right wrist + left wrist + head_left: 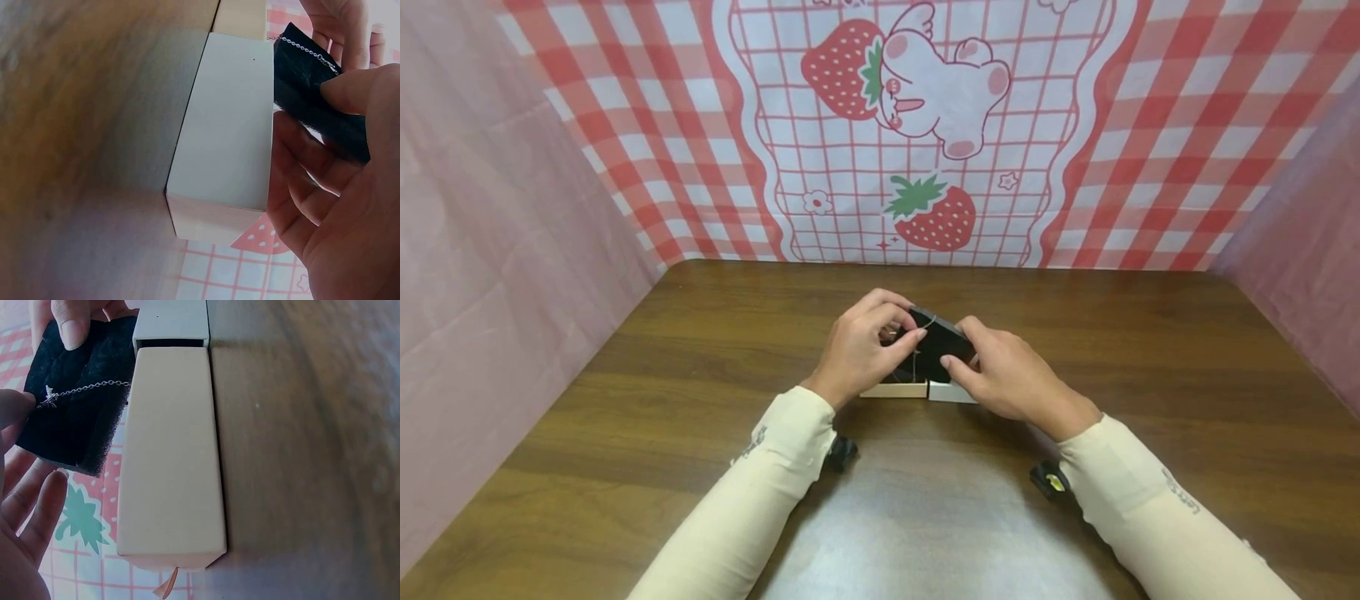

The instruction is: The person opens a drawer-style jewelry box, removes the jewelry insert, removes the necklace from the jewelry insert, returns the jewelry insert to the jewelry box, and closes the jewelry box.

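Note:
A thin black velvety pad (943, 343) is tilted up above a small drawer-style box. My right hand (1011, 371) grips the pad's right end, thumb on its face in the right wrist view. A fine silver chain (94, 387) lies across the pad, with a small charm or clasp (49, 397) near one edge. My left hand (868, 346) pinches the chain at that edge between thumb and index finger. Below the hands stand the box's cream drawer (172, 450) and its white sleeve (222, 119), end to end. The drawer's inside is mostly hidden.
The box rests on a brown wooden table (700, 433). A ribbon tab (165, 586) sticks out from the drawer's end. Behind the table hangs a red-and-white checked cloth (670, 150) with strawberries, and pink cloth (497, 250) hangs at the sides.

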Demonstrator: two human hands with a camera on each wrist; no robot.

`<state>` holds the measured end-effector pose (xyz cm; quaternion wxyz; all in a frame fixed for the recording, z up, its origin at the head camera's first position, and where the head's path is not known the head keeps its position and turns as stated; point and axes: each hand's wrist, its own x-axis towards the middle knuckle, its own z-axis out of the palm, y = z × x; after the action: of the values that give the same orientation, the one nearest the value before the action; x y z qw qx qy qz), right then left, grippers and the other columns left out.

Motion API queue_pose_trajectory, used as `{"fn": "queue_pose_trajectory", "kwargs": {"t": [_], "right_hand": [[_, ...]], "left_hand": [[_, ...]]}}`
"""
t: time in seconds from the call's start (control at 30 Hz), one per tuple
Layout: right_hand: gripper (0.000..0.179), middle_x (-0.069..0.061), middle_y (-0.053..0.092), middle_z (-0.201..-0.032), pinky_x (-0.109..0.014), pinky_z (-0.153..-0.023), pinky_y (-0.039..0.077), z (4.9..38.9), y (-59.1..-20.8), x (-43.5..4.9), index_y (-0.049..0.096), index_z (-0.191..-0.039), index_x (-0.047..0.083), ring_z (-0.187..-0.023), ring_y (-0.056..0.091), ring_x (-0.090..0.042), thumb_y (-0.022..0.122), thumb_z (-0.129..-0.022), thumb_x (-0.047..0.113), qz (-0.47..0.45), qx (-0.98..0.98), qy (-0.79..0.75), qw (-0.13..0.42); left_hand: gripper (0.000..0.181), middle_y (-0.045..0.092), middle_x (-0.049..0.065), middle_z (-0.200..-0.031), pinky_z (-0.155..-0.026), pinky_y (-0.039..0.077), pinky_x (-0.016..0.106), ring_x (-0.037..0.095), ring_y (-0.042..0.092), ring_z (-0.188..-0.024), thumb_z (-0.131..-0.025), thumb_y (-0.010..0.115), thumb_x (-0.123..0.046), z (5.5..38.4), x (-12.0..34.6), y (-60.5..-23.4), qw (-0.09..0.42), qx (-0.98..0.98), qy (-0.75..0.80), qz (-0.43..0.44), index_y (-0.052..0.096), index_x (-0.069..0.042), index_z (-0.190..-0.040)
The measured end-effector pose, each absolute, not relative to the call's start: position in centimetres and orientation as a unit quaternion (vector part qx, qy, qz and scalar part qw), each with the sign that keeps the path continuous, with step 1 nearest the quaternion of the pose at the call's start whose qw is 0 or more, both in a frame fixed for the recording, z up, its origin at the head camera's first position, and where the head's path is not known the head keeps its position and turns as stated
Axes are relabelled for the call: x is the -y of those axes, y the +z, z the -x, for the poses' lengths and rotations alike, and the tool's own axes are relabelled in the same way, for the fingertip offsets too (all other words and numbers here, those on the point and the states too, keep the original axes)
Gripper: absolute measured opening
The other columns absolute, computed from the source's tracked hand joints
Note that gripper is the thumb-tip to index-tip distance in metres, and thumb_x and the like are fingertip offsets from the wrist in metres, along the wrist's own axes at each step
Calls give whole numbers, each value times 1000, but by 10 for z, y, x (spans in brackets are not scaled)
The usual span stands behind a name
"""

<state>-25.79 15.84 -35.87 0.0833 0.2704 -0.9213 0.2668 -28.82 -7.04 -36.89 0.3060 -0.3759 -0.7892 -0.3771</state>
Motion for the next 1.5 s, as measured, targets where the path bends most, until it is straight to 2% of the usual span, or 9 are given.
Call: {"fn": "queue_pose_trajectory", "kwargs": {"t": [0.33, 0.63, 1.0, 1.5], "right_hand": [[25, -2, 65, -80, -33, -59, 51, 257, -360, -159, 55, -108, 9, -69, 62, -12, 67, -95, 26, -271, 921, 266, 88], [26, -1, 64, -81, -33, -60, 51, 257, -360, -159, 55, -109, 9, -69, 61, -12, 67, -96, 27, -272, 922, 263, 83], [25, -2, 65, -82, -33, -60, 51, 258, -360, -159, 56, -109, 9, -69, 62, -12, 67, -96, 26, -271, 921, 266, 82], [25, -1, 64, -81, -34, -60, 50, 257, -359, -158, 56, -108, 10, -69, 61, -13, 67, -95, 28, -268, 924, 259, 85]], "left_hand": [[14, 64, 3, -112, -75, 53, 17, 10, 63, -90, -89, 77, -18, 285, 68, -368, 292, 811, -356, 360, 67, -9, -94], [9, 65, 2, -112, -73, 52, 24, 12, 64, -94, -88, 76, -18, 285, 68, -368, 300, 826, -323, 350, 69, -13, -85], [7, 67, 2, -110, -76, 52, 23, 9, 65, -88, -86, 76, -16, 284, 67, -364, 302, 828, -325, 343, 71, -12, -84], [6, 67, -2, -111, -75, 51, 25, 7, 64, -89, -84, 69, -17, 281, 67, -360, 268, 843, -336, 323, 65, -15, -80]]}}
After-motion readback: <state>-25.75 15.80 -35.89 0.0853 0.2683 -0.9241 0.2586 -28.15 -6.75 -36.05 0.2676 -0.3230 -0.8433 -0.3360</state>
